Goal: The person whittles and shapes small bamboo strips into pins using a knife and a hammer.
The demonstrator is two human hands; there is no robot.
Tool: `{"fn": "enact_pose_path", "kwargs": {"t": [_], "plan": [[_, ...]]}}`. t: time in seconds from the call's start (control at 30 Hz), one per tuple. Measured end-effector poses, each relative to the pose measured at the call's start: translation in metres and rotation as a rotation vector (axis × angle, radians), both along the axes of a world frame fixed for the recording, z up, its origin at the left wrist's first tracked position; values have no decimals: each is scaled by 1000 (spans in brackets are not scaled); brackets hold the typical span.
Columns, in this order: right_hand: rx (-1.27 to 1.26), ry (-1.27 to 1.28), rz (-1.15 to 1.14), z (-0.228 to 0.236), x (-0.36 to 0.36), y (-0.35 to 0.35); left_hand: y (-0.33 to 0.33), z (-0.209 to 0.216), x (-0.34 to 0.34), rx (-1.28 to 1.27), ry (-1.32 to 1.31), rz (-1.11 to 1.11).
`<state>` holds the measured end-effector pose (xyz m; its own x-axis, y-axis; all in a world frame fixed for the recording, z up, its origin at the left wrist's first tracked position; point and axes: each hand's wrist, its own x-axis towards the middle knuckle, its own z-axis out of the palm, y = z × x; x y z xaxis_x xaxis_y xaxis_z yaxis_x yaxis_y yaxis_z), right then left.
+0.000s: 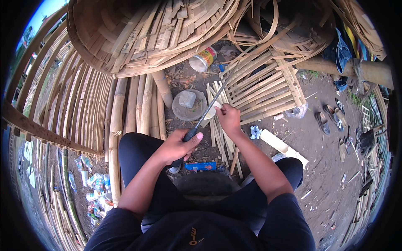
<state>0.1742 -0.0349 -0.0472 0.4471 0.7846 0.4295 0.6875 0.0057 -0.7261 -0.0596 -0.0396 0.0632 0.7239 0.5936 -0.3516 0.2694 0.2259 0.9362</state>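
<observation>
My left hand (178, 147) is wrapped round the dark handle of a long knife (212, 103), whose narrow blade slants up and away to the right. Close beside the blade, my right hand (229, 119) pinches a pale flat piece (215, 109); what it is made of I cannot make out. The piece seems to touch the blade. Beneath and beyond my right hand lie thin split bamboo strips (222, 140). Left of the blade, a grey stone block (187, 99) rests in a round shallow basin (178, 109).
Large woven bamboo baskets (163, 37) hang over the far side. A slatted bamboo panel (268, 83) lies at the far right, bamboo poles (142, 104) at the left. Near my feet is a blue packet (200, 166). Sandals (322, 122) and a painted tin (203, 60) stand farther off.
</observation>
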Motion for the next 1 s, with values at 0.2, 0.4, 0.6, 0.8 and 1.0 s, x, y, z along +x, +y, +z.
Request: {"fn": "enact_pose_path", "kwargs": {"t": [0.2, 0.4, 0.6, 0.8, 1.0], "plan": [[-2, 29, 3, -2, 0, 6, -3, -2, 5, -83, 66, -12], [-22, 49, -18, 0, 2, 5, -1, -27, 12, -15, 270, -15], [-45, 76, 11, 6, -3, 8, -2, -29, 8, 29, 251, 31], [7, 143, 27, -6, 0, 17, -7, -38, 11, 228, 323, 62], [23, 124, 34, -4, -3, 22, -15, -33, 10, 551, 396, 30]]}}
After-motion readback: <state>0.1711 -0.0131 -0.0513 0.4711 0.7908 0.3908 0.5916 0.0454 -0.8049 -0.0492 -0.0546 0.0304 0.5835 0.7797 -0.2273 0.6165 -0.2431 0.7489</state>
